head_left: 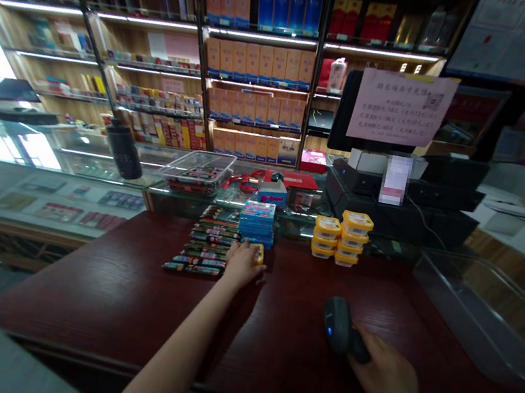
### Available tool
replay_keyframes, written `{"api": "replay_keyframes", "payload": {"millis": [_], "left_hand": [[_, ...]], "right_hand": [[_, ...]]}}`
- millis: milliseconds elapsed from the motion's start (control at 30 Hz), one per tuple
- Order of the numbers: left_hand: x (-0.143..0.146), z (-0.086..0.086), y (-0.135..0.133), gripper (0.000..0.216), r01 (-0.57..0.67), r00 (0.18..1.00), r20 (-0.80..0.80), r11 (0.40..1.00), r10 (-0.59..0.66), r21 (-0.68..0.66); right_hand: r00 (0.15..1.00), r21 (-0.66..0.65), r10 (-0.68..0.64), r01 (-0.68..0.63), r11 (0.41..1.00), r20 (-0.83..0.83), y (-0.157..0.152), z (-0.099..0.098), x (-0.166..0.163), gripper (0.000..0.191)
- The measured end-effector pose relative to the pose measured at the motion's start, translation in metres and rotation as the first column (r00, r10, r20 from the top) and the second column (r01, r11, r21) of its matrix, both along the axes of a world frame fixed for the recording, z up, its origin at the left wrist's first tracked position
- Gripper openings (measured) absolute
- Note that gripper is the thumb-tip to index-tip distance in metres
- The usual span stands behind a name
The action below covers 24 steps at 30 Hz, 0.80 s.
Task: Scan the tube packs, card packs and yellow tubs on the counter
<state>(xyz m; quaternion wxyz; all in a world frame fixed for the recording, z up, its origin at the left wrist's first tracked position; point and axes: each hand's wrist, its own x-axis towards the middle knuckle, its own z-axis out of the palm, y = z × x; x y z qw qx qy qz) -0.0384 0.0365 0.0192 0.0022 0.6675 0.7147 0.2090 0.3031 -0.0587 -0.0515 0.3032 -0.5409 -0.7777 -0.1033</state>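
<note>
My left hand (241, 263) reaches forward over the dark red wooden counter (111, 305) with its fingers closed on a small yellow item (258, 253), just in front of a stack of blue packs (258, 221). Beside that hand lies a column of several dark flat packs (206, 244). My right hand (383, 377) grips a black handheld barcode scanner (340, 325), whose head points forward and shows a small blue light. Two stacks of yellow-lidded tubs (341, 236) stand farther back on the right.
A clear plastic tray (198, 170) with packs, a dark cup (124, 150) and a red item sit on the glass display case behind. A black till with a pink notice (400, 106) stands at the back right. A clear bin (491, 311) lies at the right. Shelves of boxes line the wall.
</note>
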Motion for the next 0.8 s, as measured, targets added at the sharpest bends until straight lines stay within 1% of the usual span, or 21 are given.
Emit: {"api": "replay_keyframes", "payload": {"millis": [100, 200, 267, 367, 467, 500, 567, 633, 667, 733, 800], "left_hand": [[-0.007, 0.003, 0.002, 0.046, 0.057, 0.993, 0.1, 0.998, -0.056, -0.007], [-0.015, 0.002, 0.002, 0.053, 0.083, 0.978, 0.187, 0.993, -0.097, 0.082], [-0.017, -0.002, 0.0, 0.053, 0.085, 0.947, 0.297, 0.988, -0.119, 0.125], [-0.01, -0.015, -0.002, 0.053, 0.062, 0.876, 0.466, 0.987, -0.124, 0.147], [0.008, -0.029, 0.0, 0.055, 0.032, 0.812, 0.569, 0.983, -0.131, 0.179], [0.015, -0.033, 0.002, 0.054, 0.025, 0.778, 0.613, 0.982, -0.138, 0.188], [0.027, -0.042, 0.007, 0.05, 0.018, 0.684, 0.715, 0.983, -0.144, 0.181], [0.035, -0.048, 0.011, 0.047, 0.021, 0.584, 0.799, 0.987, -0.142, 0.16], [0.038, -0.05, 0.012, 0.047, 0.027, 0.549, 0.824, 0.988, -0.142, 0.152], [0.04, -0.053, 0.013, 0.048, 0.028, 0.524, 0.839, 0.987, -0.148, 0.156], [0.04, -0.053, 0.01, 0.048, 0.008, 0.526, 0.837, 0.985, -0.152, 0.173]], "right_hand": [[1.0, -0.004, -0.015, 0.015, 1.0, 0.009, 0.0, 0.0, 0.001, 0.036], [0.999, -0.01, -0.011, 0.011, 1.0, 0.04, 0.001, 0.001, 0.003, 0.036], [0.999, -0.02, -0.005, 0.006, 1.0, 0.049, 0.001, 0.002, 0.003, 0.036], [0.999, -0.028, -0.02, 0.021, 0.999, 0.044, 0.0, 0.005, 0.002, 0.037], [0.999, -0.029, -0.034, 0.035, 0.999, 0.034, -0.002, 0.006, -0.001, 0.038], [0.999, -0.032, -0.036, 0.037, 0.999, 0.033, -0.002, 0.006, -0.001, 0.038], [0.998, -0.047, -0.039, 0.041, 0.998, 0.042, -0.002, 0.007, -0.002, 0.037], [0.998, -0.071, -0.05, 0.054, 0.996, 0.049, -0.001, 0.01, -0.002, 0.037], [0.998, -0.09, -0.048, 0.051, 0.995, 0.045, -0.001, 0.013, -0.002, 0.036], [0.999, -0.141, -0.042, 0.042, 0.989, 0.005, -0.002, 0.021, -0.004, 0.036], [0.996, -0.229, -0.049, 0.03, 0.973, -0.078, -0.003, 0.031, -0.008, 0.035]]}}
